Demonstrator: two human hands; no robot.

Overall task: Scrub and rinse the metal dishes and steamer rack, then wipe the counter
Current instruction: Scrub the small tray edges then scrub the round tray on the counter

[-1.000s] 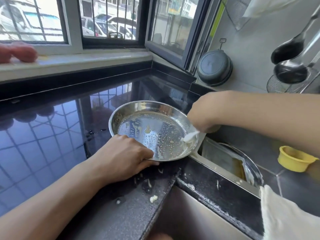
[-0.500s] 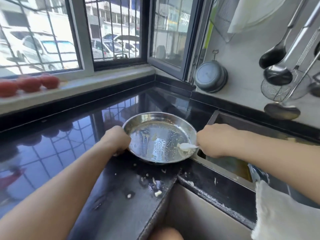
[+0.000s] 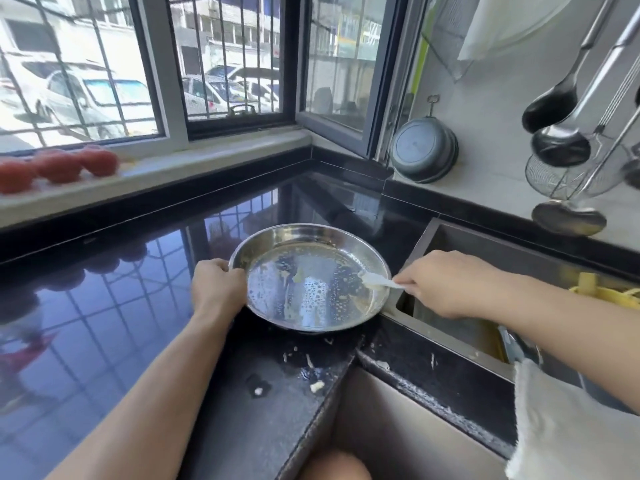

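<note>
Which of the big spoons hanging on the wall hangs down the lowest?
The flat round skimmer, lowest of all, hanging below the two dark ladles and the wire strainer.

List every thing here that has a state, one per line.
metal dish: on the counter, soapy, residue inside
left hand: grips the dish's left rim
right hand: pinches a white scraper
white scraper: tip inside the dish
counter: wet, scattered with food scraps
window: shut

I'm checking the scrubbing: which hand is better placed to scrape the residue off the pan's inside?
The right hand: it already pinches the white scraper with its tip inside the metal pan. The left hand grips the pan's left rim, probably steadying it.
</note>
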